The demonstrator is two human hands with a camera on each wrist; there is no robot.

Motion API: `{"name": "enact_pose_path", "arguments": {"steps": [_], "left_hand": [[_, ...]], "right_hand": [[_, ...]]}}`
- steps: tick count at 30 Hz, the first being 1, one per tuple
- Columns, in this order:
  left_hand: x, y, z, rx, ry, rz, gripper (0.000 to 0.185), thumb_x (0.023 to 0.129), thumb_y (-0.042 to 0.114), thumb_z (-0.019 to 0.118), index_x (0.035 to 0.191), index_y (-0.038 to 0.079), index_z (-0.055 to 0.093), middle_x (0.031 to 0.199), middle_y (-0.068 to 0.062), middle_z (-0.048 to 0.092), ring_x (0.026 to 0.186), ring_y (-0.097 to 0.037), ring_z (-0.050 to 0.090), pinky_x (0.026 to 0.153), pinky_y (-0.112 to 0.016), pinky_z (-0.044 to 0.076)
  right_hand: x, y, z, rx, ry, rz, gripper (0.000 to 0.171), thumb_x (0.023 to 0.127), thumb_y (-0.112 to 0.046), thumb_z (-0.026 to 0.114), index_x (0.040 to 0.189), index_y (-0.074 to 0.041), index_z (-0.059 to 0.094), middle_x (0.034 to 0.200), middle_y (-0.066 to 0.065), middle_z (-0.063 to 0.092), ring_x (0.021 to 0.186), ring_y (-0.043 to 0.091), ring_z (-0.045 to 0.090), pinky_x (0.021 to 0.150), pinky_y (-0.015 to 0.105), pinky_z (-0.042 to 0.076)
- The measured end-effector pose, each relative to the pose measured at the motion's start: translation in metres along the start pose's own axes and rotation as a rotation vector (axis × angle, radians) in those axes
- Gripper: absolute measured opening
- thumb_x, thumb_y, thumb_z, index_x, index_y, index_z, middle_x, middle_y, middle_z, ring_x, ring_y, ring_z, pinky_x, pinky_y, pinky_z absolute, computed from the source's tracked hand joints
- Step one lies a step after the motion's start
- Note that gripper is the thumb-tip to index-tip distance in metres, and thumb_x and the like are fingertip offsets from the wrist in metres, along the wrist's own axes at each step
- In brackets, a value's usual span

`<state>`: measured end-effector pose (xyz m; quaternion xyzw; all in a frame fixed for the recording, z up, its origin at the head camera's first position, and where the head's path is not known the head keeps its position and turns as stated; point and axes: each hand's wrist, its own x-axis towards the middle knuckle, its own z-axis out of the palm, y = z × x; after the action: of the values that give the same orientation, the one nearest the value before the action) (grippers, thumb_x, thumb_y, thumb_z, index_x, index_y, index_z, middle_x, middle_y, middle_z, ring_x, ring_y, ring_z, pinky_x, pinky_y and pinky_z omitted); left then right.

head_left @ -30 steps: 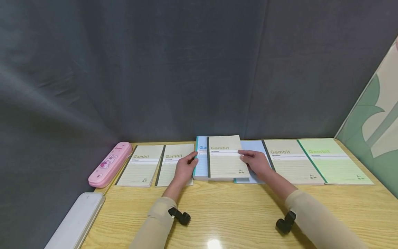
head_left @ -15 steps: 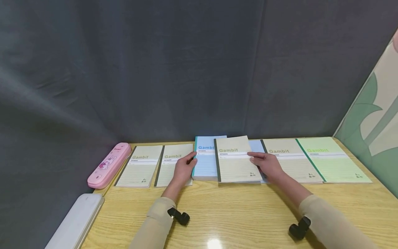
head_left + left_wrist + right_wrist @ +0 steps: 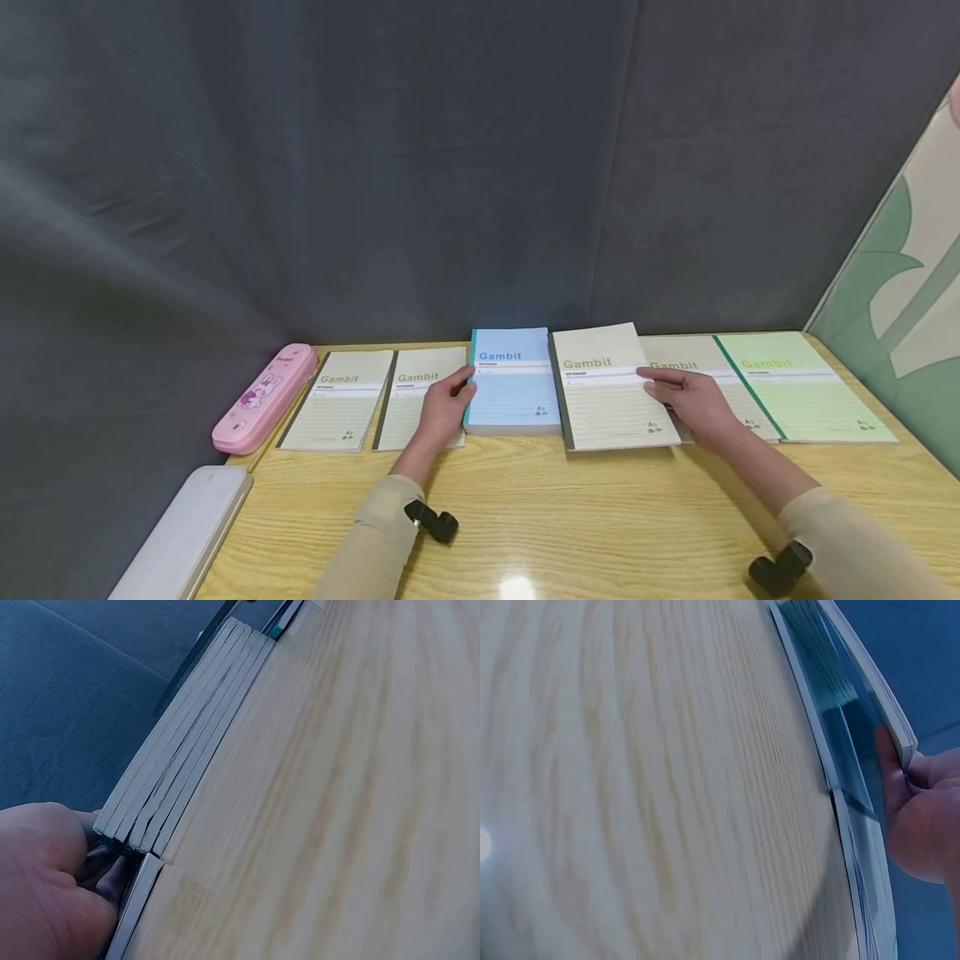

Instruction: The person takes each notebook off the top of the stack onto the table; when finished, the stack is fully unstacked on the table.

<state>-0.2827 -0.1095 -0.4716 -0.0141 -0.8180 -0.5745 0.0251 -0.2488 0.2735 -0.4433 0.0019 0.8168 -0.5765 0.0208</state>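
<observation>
A stack of notebooks (image 3: 513,398), blue-covered on top, lies mid-table; its layered page edges show in the left wrist view. My left hand (image 3: 444,408) touches the stack's left, spine side with its fingertips and thumb. My right hand (image 3: 693,406) pinches a beige notebook (image 3: 609,410) by its right edge. That notebook is raised and slightly tilted above flat notebooks to the right of the stack. In the right wrist view, a gap separates the held notebook (image 3: 874,682) from the one beneath, whose cover is mostly hidden in the head view.
Two beige notebooks (image 3: 335,408) lie left of the stack. On the right are a partly covered beige notebook (image 3: 705,354) and a green one (image 3: 806,392). A pink pencil case (image 3: 266,398) and a white case (image 3: 183,529) line the left edge. A dark curtain (image 3: 465,167) hangs behind.
My right hand has carried the beige notebook rightward off the stack, uncovering the blue cover. The notebook now hangs over the row at the right. My left hand has stayed at the stack.
</observation>
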Motion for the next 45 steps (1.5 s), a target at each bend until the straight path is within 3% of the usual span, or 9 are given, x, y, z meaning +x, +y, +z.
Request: {"name": "enact_pose_path", "arguments": {"steps": [3,8,12,17,25,28,45], "left_hand": [[-0.001,0.000,0.001,0.003,-0.008,0.000,0.040,0.104,0.018,0.059,0.144,0.011,0.058,0.151,-0.005,0.051,0.142,-0.025,0.042,0.116,-0.040,0.038],[-0.001,-0.001,0.001,-0.003,-0.009,0.003,0.040,0.104,0.017,0.059,0.144,0.010,0.058,0.151,-0.006,0.050,0.143,-0.026,0.041,0.116,-0.041,0.037],[-0.001,-0.002,0.002,-0.008,-0.010,0.004,0.040,0.104,0.018,0.059,0.144,0.010,0.058,0.151,-0.006,0.050,0.143,-0.026,0.041,0.116,-0.041,0.037],[-0.001,-0.004,0.003,-0.014,-0.013,-0.003,0.040,0.104,0.018,0.059,0.144,0.010,0.057,0.151,-0.006,0.050,0.142,-0.025,0.041,0.116,-0.040,0.037],[-0.004,-0.004,0.003,-0.024,-0.016,0.029,0.039,0.104,0.015,0.058,0.142,0.007,0.058,0.150,-0.009,0.051,0.141,-0.028,0.043,0.114,-0.041,0.040],[-0.003,-0.005,0.003,-0.029,-0.015,0.023,0.039,0.104,0.016,0.058,0.143,0.007,0.058,0.150,-0.008,0.051,0.141,-0.027,0.043,0.115,-0.041,0.040],[-0.003,-0.007,0.003,-0.010,-0.010,0.007,0.039,0.105,0.017,0.058,0.143,0.010,0.058,0.151,-0.007,0.050,0.142,-0.027,0.043,0.114,-0.041,0.040]], "right_hand": [[-0.006,0.002,-0.010,0.025,0.001,0.006,0.049,0.102,-0.021,0.063,0.142,0.005,0.054,0.123,0.009,0.067,0.084,0.003,0.064,0.071,0.026,0.060],[-0.016,0.010,-0.030,0.036,-0.003,0.024,0.051,0.101,-0.023,0.065,0.142,0.005,0.054,0.094,-0.013,0.068,0.077,0.003,0.062,0.065,0.025,0.059],[-0.027,0.016,-0.046,0.038,0.009,0.033,0.042,0.101,-0.025,0.066,0.137,-0.005,0.064,0.080,-0.014,0.062,0.069,0.004,0.056,0.059,0.023,0.054],[-0.038,0.023,-0.062,-0.016,0.045,0.032,0.030,0.100,-0.027,0.068,0.128,-0.020,0.072,0.084,-0.017,0.060,0.072,0.002,0.052,0.059,0.021,0.050],[-0.052,0.037,-0.083,-0.059,0.040,0.025,0.047,0.098,-0.033,0.069,0.134,-0.004,0.066,0.110,-0.037,0.055,0.095,-0.014,0.052,0.074,0.014,0.054],[-0.057,0.042,-0.091,-0.087,0.050,0.015,0.048,0.098,-0.034,0.069,0.133,-0.002,0.066,0.110,-0.039,0.055,0.097,-0.019,0.049,0.075,0.010,0.051],[-0.088,0.069,-0.134,-0.111,0.032,0.096,0.033,0.100,-0.034,0.066,0.129,-0.019,0.072,0.107,-0.040,0.050,0.093,-0.021,0.049,0.073,0.013,0.054]]}}
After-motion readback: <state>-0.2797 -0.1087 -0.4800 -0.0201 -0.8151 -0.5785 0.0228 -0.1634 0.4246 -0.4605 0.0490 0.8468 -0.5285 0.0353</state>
